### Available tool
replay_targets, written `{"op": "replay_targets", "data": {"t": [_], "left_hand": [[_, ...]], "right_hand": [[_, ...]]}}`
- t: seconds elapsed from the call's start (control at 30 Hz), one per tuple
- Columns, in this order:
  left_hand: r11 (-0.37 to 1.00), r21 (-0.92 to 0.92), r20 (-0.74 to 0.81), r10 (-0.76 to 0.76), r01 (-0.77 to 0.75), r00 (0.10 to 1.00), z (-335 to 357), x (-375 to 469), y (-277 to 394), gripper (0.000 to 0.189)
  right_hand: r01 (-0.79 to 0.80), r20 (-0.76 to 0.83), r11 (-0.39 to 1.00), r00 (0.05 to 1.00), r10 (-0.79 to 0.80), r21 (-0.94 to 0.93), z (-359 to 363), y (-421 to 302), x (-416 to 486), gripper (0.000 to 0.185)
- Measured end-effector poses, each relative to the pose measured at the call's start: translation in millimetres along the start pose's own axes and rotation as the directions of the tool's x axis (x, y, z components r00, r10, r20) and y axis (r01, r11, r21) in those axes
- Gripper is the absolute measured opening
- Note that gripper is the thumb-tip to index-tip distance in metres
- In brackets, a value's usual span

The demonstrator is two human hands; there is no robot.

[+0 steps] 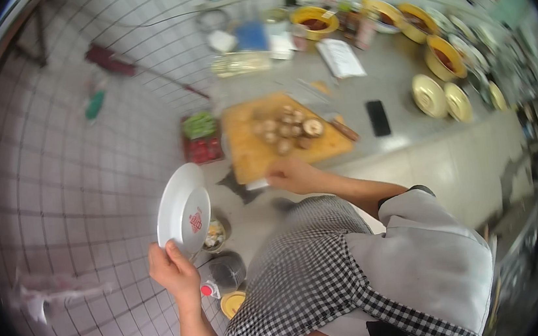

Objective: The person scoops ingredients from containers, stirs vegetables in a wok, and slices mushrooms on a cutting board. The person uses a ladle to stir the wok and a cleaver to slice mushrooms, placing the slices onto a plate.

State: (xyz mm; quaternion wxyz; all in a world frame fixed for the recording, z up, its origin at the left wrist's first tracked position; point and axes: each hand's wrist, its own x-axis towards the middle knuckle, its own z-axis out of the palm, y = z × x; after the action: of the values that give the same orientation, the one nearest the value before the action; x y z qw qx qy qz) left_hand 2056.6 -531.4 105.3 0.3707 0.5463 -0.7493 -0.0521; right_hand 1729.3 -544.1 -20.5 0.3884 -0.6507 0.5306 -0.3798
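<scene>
My left hand [175, 271] grips the rim of a white plate [182, 211] with a red printed mark, tilted nearly upright beside the tiled wall. My right hand [292, 174] is at the near edge of a yellow cutting board [246, 136]. Its fingers look curled and blurred; a white edge shows beside them, and I cannot tell whether they hold it. Several brown mushrooms [282, 129] lie heaped on the board. A knife with a wooden handle [345, 130] rests at the board's right side. A black phone [378, 118] lies on the metal counter to the right.
Left of the board stands a container of green and red vegetables [202, 138]. Yellow bowls [444, 57] and pale yellow dishes [428, 96] line the counter's right. Paper [341, 57] lies farther back. Below are a plastic jug [226, 273] and a waste bin [215, 236].
</scene>
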Motion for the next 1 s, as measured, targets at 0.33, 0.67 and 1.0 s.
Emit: {"op": "replay_targets", "data": {"t": [0.33, 0.67, 1.0], "left_hand": [[0.932, -0.224, 0.225, 0.333, -0.284, 0.916, 106.7, -34.0, 46.1, 0.017], [0.762, -0.357, 0.215, 0.629, -0.540, 0.747, 226.5, -13.1, 208.5, 0.014], [0.618, -0.354, 0.298, 0.786, -0.702, 0.542, 505.9, 5.2, 331.5, 0.007]], "right_hand": [[-0.728, -0.667, 0.638, 0.608, 0.431, -0.251, -98.7, 174.5, -208.3, 0.042], [-0.873, -0.751, 0.342, 0.478, 0.455, -0.349, -182.9, 273.9, -171.9, 0.100], [-0.766, -0.661, 0.446, 0.633, 0.403, -0.462, -303.0, 329.2, -282.4, 0.079]]}}
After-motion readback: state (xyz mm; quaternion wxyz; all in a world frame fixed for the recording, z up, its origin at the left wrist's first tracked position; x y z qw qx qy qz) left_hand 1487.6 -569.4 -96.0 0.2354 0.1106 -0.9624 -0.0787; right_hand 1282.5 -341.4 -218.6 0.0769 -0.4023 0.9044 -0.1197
